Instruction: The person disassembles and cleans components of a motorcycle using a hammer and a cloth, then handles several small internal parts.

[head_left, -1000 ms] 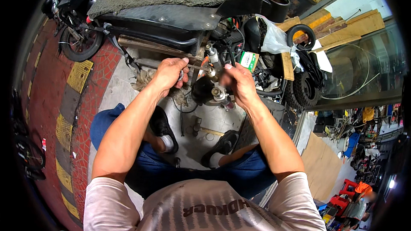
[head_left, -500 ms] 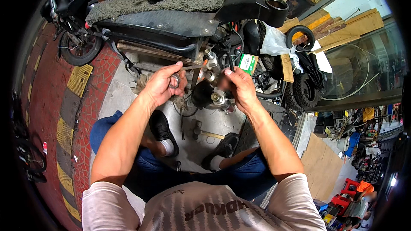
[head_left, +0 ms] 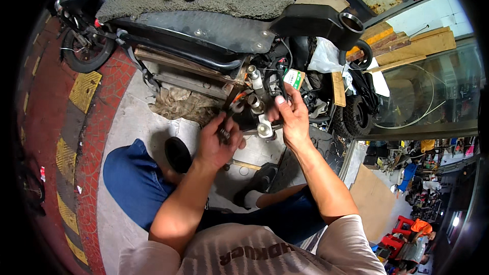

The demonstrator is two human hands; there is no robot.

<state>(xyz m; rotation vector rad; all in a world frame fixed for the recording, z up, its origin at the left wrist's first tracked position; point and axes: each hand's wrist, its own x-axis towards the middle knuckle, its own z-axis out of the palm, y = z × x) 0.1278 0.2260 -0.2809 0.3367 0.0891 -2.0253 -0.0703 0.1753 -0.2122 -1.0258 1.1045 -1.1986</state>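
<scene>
My left hand (head_left: 220,142) is closed round a metal wrench (head_left: 237,107), whose forked jaw sticks up past the fingertips. A round metal ring (head_left: 224,133) shows against the fingers of that hand. To the right, my right hand (head_left: 291,114) has thumb and fingers drawn together; a thin dark piece rises by the fingertips, and I cannot make out what they grip. Between the hands stands a metal fork-like assembly (head_left: 256,104) with three silvery cylindrical ends. Neither hand plainly touches it.
A long black vehicle body part (head_left: 173,29) with grey matting (head_left: 244,0) lies on a wooden frame ahead. A crumpled rag (head_left: 183,106) lies on the floor. At right are a green-and-white box (head_left: 293,78), tyres (head_left: 359,111) and planks (head_left: 425,46). A motorbike wheel (head_left: 87,51) stands far left.
My left hand has moved right and nearer to me, turning the wrench upright. My right hand has shifted slightly right and down. The whole view has turned a little.
</scene>
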